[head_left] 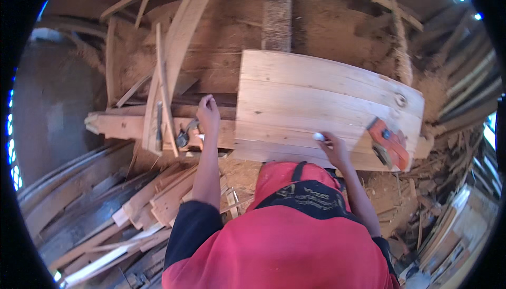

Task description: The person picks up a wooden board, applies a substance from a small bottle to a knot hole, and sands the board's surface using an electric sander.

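My right hand [336, 150] is closed, its fingertips pinching a small white rounded piece [318, 136] just above the near part of a pale wooden panel [311, 94]. The panel is made of several boards side by side and has a dark knot near its right end. My left hand [208, 112] is raised to the left of the panel, over the workbench beam [224, 131]. Its fingers are curled together, and whatever they might hold is hidden. An orange planer-like tool [389, 142] rests on the panel's right end, beyond my right hand.
Long boards [182, 41] and a thin strip [164, 86] lean across the bench at left. A dark chisel-like tool [159, 125] and a black-and-orange tool [184, 137] lie near them. Stacked planks [158, 199] fill the lower left; wood scraps [448, 173] litter the right.
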`<move>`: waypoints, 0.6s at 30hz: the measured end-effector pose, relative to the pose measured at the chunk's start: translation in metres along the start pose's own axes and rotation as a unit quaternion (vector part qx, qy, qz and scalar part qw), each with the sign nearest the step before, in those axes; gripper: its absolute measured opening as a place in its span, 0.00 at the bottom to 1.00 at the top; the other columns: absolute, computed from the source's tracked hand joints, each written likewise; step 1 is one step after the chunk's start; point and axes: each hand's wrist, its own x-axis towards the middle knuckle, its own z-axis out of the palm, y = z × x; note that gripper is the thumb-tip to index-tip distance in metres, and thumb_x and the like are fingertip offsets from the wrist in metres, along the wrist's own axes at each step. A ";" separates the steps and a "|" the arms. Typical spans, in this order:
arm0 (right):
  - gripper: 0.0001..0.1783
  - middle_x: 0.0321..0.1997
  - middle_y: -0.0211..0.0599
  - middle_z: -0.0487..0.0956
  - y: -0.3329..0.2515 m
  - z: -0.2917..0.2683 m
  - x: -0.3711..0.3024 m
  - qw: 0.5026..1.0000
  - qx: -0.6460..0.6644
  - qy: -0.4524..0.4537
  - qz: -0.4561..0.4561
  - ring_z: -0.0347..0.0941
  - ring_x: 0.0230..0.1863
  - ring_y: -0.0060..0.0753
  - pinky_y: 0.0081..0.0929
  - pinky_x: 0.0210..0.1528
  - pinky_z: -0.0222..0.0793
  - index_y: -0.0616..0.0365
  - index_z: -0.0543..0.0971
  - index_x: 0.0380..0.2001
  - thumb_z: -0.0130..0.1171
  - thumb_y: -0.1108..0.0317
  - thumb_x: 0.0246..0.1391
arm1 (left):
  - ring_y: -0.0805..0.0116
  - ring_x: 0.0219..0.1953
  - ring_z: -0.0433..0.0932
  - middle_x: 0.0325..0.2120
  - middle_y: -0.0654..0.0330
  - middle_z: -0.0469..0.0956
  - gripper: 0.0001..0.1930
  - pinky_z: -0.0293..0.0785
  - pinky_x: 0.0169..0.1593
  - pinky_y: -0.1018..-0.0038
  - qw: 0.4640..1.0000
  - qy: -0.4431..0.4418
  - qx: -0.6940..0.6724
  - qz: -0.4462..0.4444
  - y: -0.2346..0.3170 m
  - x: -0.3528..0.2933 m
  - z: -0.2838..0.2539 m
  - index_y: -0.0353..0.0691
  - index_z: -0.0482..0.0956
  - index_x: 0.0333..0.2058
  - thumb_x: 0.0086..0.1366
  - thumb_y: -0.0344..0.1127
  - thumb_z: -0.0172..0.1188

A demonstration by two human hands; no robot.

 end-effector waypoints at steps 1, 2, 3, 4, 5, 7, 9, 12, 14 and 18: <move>0.18 0.46 0.39 0.84 0.019 -0.001 -0.006 0.998 0.011 0.041 -0.043 0.81 0.45 0.30 0.29 0.44 0.77 0.59 0.79 0.53 0.64 0.70 0.60 | 0.51 0.40 0.85 0.36 0.48 0.85 0.09 0.80 0.45 0.61 1.000 0.002 0.006 -0.002 -0.030 0.017 0.003 0.34 0.83 0.39 0.70 0.32 0.55; 0.17 0.45 0.41 0.85 0.037 -0.002 -0.010 0.993 0.019 0.085 -0.085 0.81 0.43 0.30 0.29 0.42 0.77 0.58 0.80 0.52 0.65 0.70 0.60 | 0.46 0.43 0.83 0.38 0.46 0.84 0.10 0.79 0.48 0.57 0.989 -0.079 0.119 -0.023 -0.060 0.033 0.005 0.35 0.82 0.42 0.70 0.31 0.53; 0.17 0.45 0.41 0.85 0.042 -0.001 -0.012 0.993 0.017 0.077 -0.087 0.81 0.43 0.30 0.29 0.42 0.77 0.58 0.80 0.52 0.65 0.70 0.60 | 0.41 0.46 0.82 0.41 0.43 0.83 0.12 0.78 0.51 0.53 0.959 -0.158 0.230 -0.047 -0.090 0.040 0.003 0.35 0.81 0.46 0.70 0.30 0.51; 0.17 0.44 0.41 0.85 0.045 -0.001 -0.014 0.994 0.025 0.081 -0.070 0.82 0.43 0.30 0.29 0.42 0.78 0.58 0.80 0.52 0.65 0.69 0.60 | 0.41 0.46 0.82 0.41 0.43 0.83 0.12 0.78 0.51 0.53 0.959 -0.155 0.232 -0.054 -0.118 0.039 0.001 0.35 0.81 0.46 0.70 0.30 0.51; 0.17 0.44 0.41 0.85 0.046 -0.001 -0.012 0.994 0.036 0.088 -0.053 0.82 0.43 0.31 0.29 0.41 0.78 0.59 0.80 0.52 0.65 0.69 0.60 | 0.42 0.48 0.81 0.44 0.42 0.82 0.14 0.78 0.53 0.52 0.921 -0.221 0.309 -0.092 -0.140 0.041 0.000 0.36 0.80 0.49 0.71 0.32 0.49; 0.17 0.44 0.41 0.85 0.051 -0.009 -0.024 0.994 0.022 0.098 -0.033 0.82 0.43 0.31 0.29 0.41 0.78 0.59 0.79 0.52 0.65 0.69 0.60 | 0.44 0.54 0.79 0.51 0.42 0.79 0.19 0.77 0.56 0.50 0.840 -0.363 0.382 -0.129 -0.150 0.048 0.023 0.38 0.75 0.56 0.72 0.40 0.47; 0.18 0.44 0.41 0.85 0.069 -0.021 -0.049 0.989 0.005 0.145 0.014 0.82 0.43 0.31 0.29 0.42 0.78 0.59 0.79 0.52 0.65 0.69 0.60 | 0.45 0.55 0.79 0.53 0.44 0.79 0.19 0.76 0.56 0.50 0.782 -0.460 0.414 -0.079 -0.124 0.035 0.076 0.40 0.76 0.56 0.71 0.42 0.50; 0.19 0.43 0.42 0.85 0.070 -0.027 -0.043 0.992 0.001 0.124 -0.017 0.82 0.41 0.32 0.31 0.43 0.78 0.60 0.79 0.52 0.66 0.67 0.59 | 0.54 0.55 0.80 0.52 0.48 0.80 0.18 0.76 0.56 0.61 0.746 -0.484 0.457 0.035 -0.199 0.034 0.067 0.37 0.77 0.54 0.70 0.40 0.53; 0.19 0.42 0.45 0.84 0.068 -0.032 -0.048 0.990 0.020 0.139 0.013 0.81 0.40 0.36 0.32 0.44 0.77 0.60 0.79 0.52 0.66 0.66 0.60 | 0.54 0.54 0.80 0.52 0.48 0.80 0.19 0.75 0.57 0.59 0.736 -0.497 0.457 0.051 -0.220 0.016 0.090 0.38 0.78 0.54 0.70 0.42 0.52; 0.17 0.40 0.44 0.84 0.067 -0.048 -0.057 0.985 0.012 0.170 -0.017 0.81 0.38 0.37 0.32 0.41 0.77 0.57 0.80 0.51 0.65 0.68 0.59 | 0.55 0.52 0.82 0.51 0.50 0.81 0.21 0.73 0.58 0.56 0.742 -0.465 0.476 0.079 -0.243 0.012 0.093 0.40 0.79 0.53 0.70 0.45 0.51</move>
